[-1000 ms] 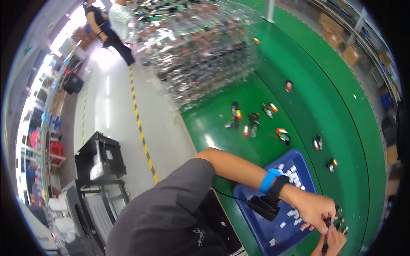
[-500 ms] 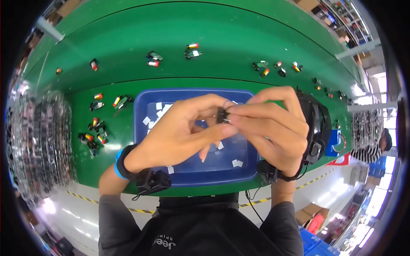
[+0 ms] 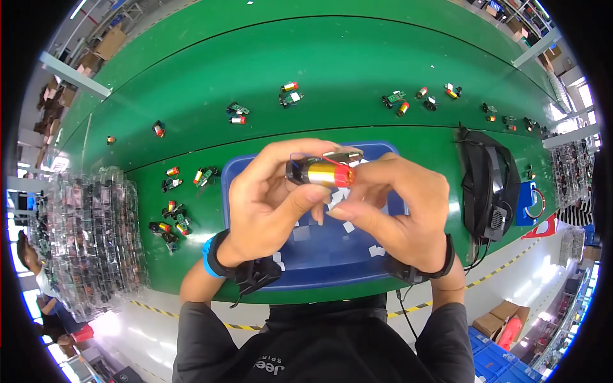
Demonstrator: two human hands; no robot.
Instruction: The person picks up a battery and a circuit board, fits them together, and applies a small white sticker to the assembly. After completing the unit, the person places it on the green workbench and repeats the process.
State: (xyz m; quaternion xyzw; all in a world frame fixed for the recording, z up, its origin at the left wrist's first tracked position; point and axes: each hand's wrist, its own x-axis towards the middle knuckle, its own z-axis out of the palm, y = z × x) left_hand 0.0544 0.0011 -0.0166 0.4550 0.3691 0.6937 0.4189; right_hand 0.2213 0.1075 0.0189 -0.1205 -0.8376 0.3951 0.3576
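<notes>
Over the blue tub [image 3: 300,281], my left hand [image 3: 262,198] holds a cylindrical battery [image 3: 325,174] sideways between thumb and fingers. The battery has a gold and silver body, a red end to the right and a black piece at its left. A thin red wire runs along its top to a small part [image 3: 343,156] behind it, which looks like a circuit board. My right hand [image 3: 408,210] is at the red end, its forefinger close against it. The right thumb stands apart, below the battery. Whether the forefinger touches the battery, I cannot tell.
Small white pieces [image 3: 377,251] lie in the tub. Battery-and-board assemblies [image 3: 204,177] are scattered over the green bench [image 3: 357,64]. Stacked clear plastic trays [image 3: 96,236] stand at the left. A black bag [image 3: 482,179] and a blue holder [image 3: 528,203] are at the right.
The battery has turned into view, lying sideways in my left hand. My right fingers have moved off their pinch on the black piece and spread. The head view has shifted.
</notes>
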